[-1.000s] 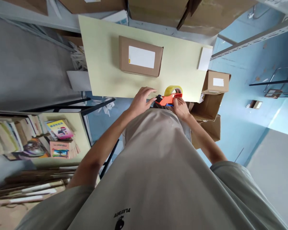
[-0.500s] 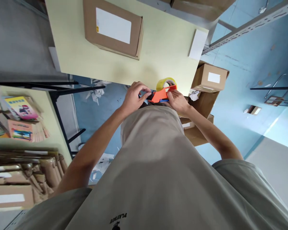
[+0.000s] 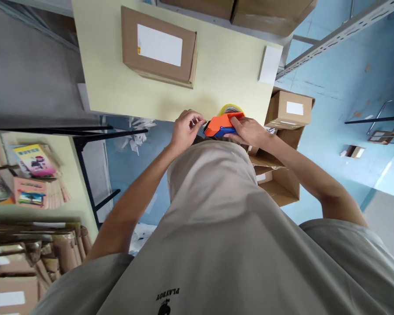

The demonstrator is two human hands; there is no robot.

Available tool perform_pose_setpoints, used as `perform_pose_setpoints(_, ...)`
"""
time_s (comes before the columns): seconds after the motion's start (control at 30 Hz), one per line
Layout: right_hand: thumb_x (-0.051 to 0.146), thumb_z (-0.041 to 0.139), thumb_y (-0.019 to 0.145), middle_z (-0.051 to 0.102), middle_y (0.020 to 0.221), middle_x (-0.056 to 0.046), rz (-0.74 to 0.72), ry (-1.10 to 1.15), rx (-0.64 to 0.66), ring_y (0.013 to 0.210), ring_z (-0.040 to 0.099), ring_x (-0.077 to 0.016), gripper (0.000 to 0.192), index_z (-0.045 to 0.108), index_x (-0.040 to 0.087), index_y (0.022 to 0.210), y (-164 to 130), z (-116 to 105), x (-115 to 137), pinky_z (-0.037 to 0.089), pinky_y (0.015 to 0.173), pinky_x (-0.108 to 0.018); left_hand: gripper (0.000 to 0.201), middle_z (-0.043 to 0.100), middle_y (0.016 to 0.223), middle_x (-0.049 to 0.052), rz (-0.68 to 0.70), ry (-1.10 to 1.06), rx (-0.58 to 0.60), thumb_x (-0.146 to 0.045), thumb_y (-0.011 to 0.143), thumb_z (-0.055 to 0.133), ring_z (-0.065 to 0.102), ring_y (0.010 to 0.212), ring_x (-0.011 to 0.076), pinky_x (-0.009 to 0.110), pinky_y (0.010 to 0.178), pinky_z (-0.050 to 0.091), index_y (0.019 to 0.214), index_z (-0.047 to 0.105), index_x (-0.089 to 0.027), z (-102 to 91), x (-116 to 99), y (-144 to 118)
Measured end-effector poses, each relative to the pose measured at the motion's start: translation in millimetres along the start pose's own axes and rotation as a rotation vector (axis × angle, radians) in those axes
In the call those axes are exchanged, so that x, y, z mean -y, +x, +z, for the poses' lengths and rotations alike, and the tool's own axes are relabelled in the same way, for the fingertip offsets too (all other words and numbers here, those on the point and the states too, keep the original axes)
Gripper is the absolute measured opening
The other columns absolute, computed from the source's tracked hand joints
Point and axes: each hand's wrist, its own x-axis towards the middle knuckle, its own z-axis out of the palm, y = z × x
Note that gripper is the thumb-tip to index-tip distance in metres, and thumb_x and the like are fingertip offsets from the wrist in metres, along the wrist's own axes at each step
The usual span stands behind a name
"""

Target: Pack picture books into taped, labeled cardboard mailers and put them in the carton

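My right hand (image 3: 249, 131) is wrapped around an orange and blue tape dispenser (image 3: 221, 124), held in front of my waist by the table's near edge. A roll of yellow tape (image 3: 230, 107) sits on its far side, partly hidden behind the orange body. My left hand (image 3: 185, 130) is closed in a pinch just left of the dispenser's dark front end. What lies between those fingertips is too small to make out. On the table beyond stands a closed cardboard box (image 3: 157, 48) with a white label.
A white flat box (image 3: 269, 64) lies at the right of the pale table (image 3: 100, 87). Cardboard boxes (image 3: 289, 109) are stacked on the right. Books (image 3: 36, 161) and folded cardboard (image 3: 62, 245) fill the left side. A black table leg (image 3: 85, 175) and crumpled paper (image 3: 134, 135) are below.
My right hand has turned the dispenser, so more of its blue part shows and less of the tape roll. My left hand has drawn slightly back from its front end. The view has shifted slightly.
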Motion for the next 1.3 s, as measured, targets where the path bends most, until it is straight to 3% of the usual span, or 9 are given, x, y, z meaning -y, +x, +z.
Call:
perform_pose_setpoints(0.1, 0.091, 0.019, 0.116, 0.083, 0.127, -0.031, 0.051, -0.09, 0.016, 0.113, 0.081, -0.0474, 0.099, 0.052, 0.007, 0.158, 10, -10, -9, 0.063, 0.101, -0.06, 0.025, 0.079, 0.105, 0.005, -0.021, -0.007, -0.044, -0.049, 0.116, 0.074, 0.074, 0.095, 0.0221, 0.037, 0.092, 0.064, 0.105, 0.074, -0.026, 0.0, 27, 15)
perform_pose_setpoints(0.23, 0.091, 0.024, 0.116, 0.083, 0.128, -0.032, 0.149, -0.128, -0.007, 0.114, 0.08, -0.0484, 0.099, 0.055, 0.004, 0.154, 32, -17, -38, 0.062, 0.1, -0.059, 0.036, 0.081, 0.105, 0.006, -0.081, -0.068, -0.172, -0.06, 0.114, 0.076, 0.077, 0.096, 0.023, 0.038, 0.096, 0.065, 0.105, 0.073, -0.026, 1.3, 82, 48)
perform_pose_setpoints(0.37, 0.089, 0.029, 0.117, 0.08, 0.138, -0.03, 0.201, -0.098, -0.046, 0.126, 0.077, -0.0485, 0.094, 0.058, 0.007, 0.15, 69, -4, -61, 0.058, 0.111, -0.062, 0.051, 0.082, 0.101, 0.007, -0.11, -0.101, -0.291, -0.078, 0.109, 0.075, 0.078, 0.095, 0.0247, 0.041, 0.099, 0.066, 0.102, 0.073, -0.027, 9.6, 141, 79)
perform_pose_setpoints(0.5, 0.087, 0.032, 0.118, 0.08, 0.139, -0.029, 0.259, -0.066, -0.069, 0.13, 0.075, -0.0488, 0.09, 0.058, 0.008, 0.151, 102, 18, -62, 0.057, 0.115, -0.064, 0.06, 0.082, 0.104, 0.008, -0.138, -0.097, -0.409, -0.088, 0.108, 0.067, 0.079, 0.093, 0.0261, 0.047, 0.1, 0.067, 0.102, 0.075, -0.028, 20.3, 176, 95)
perform_pose_setpoints(0.67, 0.08, 0.037, 0.119, 0.079, 0.142, -0.033, 0.347, -0.055, -0.065, 0.129, 0.075, -0.0494, 0.085, 0.054, 0.005, 0.155, 120, 29, -51, 0.059, 0.112, -0.064, 0.063, 0.08, 0.112, 0.012, -0.14, -0.098, -0.441, -0.089, 0.109, 0.065, 0.079, 0.109, 0.032, 0.056, 0.113, 0.065, 0.107, 0.076, -0.027, 20.1, 185, 99)
perform_pose_setpoints(0.83, 0.077, 0.032, 0.12, 0.077, 0.145, -0.034, 0.374, -0.062, -0.086, 0.132, 0.074, -0.0503, 0.085, 0.049, 0.004, 0.161, 126, 31, -43, 0.059, 0.112, -0.066, 0.05, 0.078, 0.115, 0.011, -0.054, -0.128, -0.4, -0.08, 0.111, 0.07, 0.079, 0.12, 0.0325, 0.052, 0.116, 0.066, 0.116, 0.078, -0.031, 12.5, 183, 100)
perform_pose_setpoints(0.97, 0.083, 0.024, 0.119, 0.078, 0.143, -0.033, 0.341, -0.041, -0.13, 0.128, 0.075, -0.05, 0.092, 0.049, 0.006, 0.162, 132, 37, -46, 0.06, 0.11, -0.067, 0.049, 0.077, 0.12, 0.012, -0.094, -0.154, -0.395, -0.077, 0.113, 0.069, 0.079, 0.124, 0.0329, 0.054, 0.119, 0.065, 0.117, 0.079, -0.029, 15.7, 186, 104)
perform_pose_setpoints(1.13, 0.09, 0.019, 0.115, 0.076, 0.145, -0.037, 0.366, -0.013, -0.14, 0.134, 0.073, -0.0547, 0.102, 0.048, 0.005, 0.163, 143, 43, -50, 0.059, 0.111, -0.071, 0.054, 0.078, 0.116, 0.012, -0.19, -0.17, -0.509, -0.083, 0.112, 0.066, 0.079, 0.124, 0.0335, 0.058, 0.125, 0.063, 0.11, 0.076, -0.03, 23.1, 183, 110)
perform_pose_setpoints(1.3, 0.094, 0.013, 0.113, 0.076, 0.142, -0.037, 0.354, 0.002, -0.198, 0.138, 0.072, -0.0566, 0.107, 0.05, 0.006, 0.161, 149, 43, -43, 0.059, 0.112, -0.071, 0.059, 0.08, 0.131, 0.014, -0.204, -0.233, -0.393, -0.086, 0.112, 0.062, 0.077, 0.139, 0.0354, 0.057, 0.121, 0.066, 0.122, 0.079, -0.03, 14.2, 174, 105)
